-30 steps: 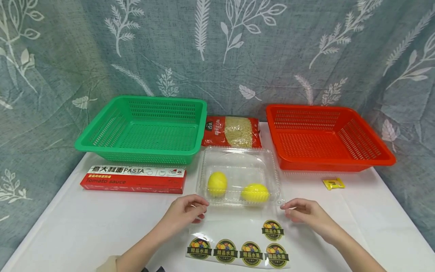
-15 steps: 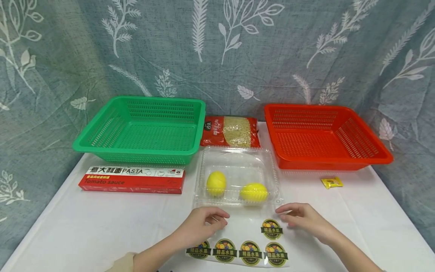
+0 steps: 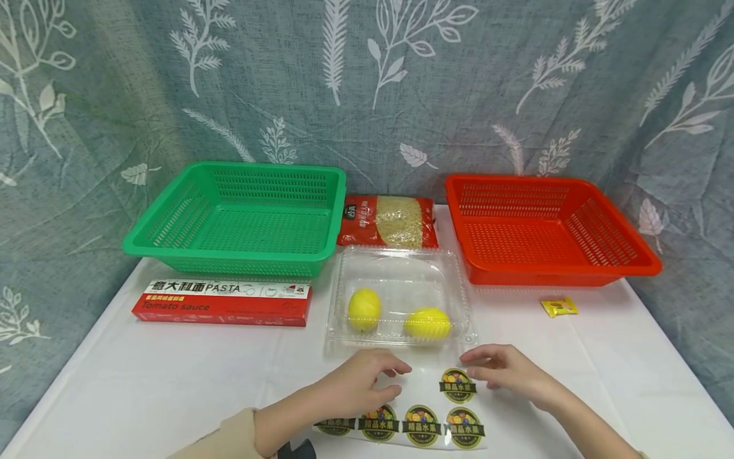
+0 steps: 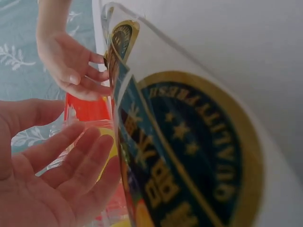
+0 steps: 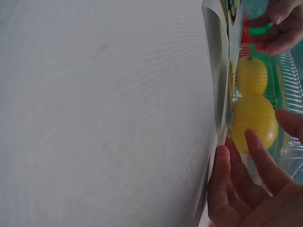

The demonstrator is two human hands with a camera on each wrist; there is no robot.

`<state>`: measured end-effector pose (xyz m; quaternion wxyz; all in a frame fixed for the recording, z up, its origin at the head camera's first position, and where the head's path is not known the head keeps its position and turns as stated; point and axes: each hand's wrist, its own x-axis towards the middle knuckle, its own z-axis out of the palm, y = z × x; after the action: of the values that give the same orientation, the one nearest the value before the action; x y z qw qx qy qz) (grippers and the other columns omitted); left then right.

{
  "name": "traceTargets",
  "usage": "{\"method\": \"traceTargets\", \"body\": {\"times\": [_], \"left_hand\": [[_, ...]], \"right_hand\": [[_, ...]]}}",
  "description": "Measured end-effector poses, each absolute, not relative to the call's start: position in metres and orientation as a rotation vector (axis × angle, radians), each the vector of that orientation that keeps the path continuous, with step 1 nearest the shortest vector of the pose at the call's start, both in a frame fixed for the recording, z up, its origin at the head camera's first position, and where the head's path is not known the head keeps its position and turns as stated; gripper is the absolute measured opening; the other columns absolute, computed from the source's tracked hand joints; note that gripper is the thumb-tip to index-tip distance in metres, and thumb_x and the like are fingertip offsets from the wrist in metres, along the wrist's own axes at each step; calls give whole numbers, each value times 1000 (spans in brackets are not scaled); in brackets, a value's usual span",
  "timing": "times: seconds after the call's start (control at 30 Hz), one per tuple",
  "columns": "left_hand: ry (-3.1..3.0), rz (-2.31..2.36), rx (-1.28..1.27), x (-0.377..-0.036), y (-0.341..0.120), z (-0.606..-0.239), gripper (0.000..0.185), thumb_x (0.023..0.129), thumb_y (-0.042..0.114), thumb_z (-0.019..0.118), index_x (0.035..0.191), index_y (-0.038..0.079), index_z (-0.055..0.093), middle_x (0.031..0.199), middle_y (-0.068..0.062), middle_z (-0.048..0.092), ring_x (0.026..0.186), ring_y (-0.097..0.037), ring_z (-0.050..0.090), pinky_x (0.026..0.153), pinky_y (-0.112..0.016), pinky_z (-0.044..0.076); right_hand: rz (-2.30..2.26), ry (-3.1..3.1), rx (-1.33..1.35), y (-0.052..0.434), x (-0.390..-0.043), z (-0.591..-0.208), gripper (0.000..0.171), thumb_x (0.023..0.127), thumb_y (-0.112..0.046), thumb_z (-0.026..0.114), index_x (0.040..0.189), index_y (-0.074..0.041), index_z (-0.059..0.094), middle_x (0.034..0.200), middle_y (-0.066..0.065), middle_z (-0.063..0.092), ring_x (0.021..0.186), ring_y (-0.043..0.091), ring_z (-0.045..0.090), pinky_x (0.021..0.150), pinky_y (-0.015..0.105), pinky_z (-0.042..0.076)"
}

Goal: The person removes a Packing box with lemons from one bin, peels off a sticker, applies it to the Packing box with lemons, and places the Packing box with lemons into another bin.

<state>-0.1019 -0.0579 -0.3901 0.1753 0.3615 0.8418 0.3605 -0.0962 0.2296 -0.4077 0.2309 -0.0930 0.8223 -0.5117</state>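
While the head view shows both hands over the sticker sheet on the table, the wrist views show its edge from close. Left hand and right hand are relaxed and open, holding nothing. Behind, the clear box holds two lemons, between green basket and red basket.

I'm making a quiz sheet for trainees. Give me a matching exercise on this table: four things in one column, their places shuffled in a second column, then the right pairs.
Things
1. green basket
2. red basket
3. two lemons
4. small yellow packet

Places
A. inside the clear plastic box
B. back right of the table
C. in front of the red basket, on the cloth
D. back left, behind the pasta box

Pairs: 1-D, 2-B, 3-A, 4-C
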Motion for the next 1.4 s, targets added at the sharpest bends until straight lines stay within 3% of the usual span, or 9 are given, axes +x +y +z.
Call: {"method": "traceTargets", "body": {"times": [0.47, 0.77, 0.97, 1.4], "left_hand": [[2535, 477, 1403, -110, -38, -394, 50, 79, 28, 71, 124, 14, 56, 114, 5, 52, 103, -10, 50, 87, -23, 43], [2548, 390, 1317, -110, -31, -398, 65, 78, 30, 72, 134, 10, 45, 127, -3, 47, 112, -16, 48, 93, -27, 41], [2552, 380, 1277, -112, -30, -398, 66, 78, 31, 72, 134, 13, 45, 125, -2, 49, 111, -17, 49, 93, -28, 41], [2540, 434, 1279, -115, -29, -398, 60, 75, 28, 75, 130, 21, 51, 115, 4, 54, 104, -13, 51, 89, -26, 42]], "right_hand": [[-1360, 2246, -195, 224, -97, -406, 35, 84, -21, 63, 111, 2, 59, 110, 17, 62, 84, 20, 57, 68, 36, 50], [-1421, 2227, -226, 222, -96, -406, 37, 84, -18, 64, 112, 6, 57, 112, 20, 60, 86, 19, 59, 65, 33, 52], [-1448, 2233, -273, 221, -97, -407, 37, 85, -15, 63, 112, 9, 57, 110, 21, 61, 79, 19, 58, 59, 28, 49], [-1285, 2344, -342, 215, -99, -404, 33, 84, -22, 64, 109, 0, 65, 101, 10, 65, 67, 14, 51, 53, 22, 42]]}}
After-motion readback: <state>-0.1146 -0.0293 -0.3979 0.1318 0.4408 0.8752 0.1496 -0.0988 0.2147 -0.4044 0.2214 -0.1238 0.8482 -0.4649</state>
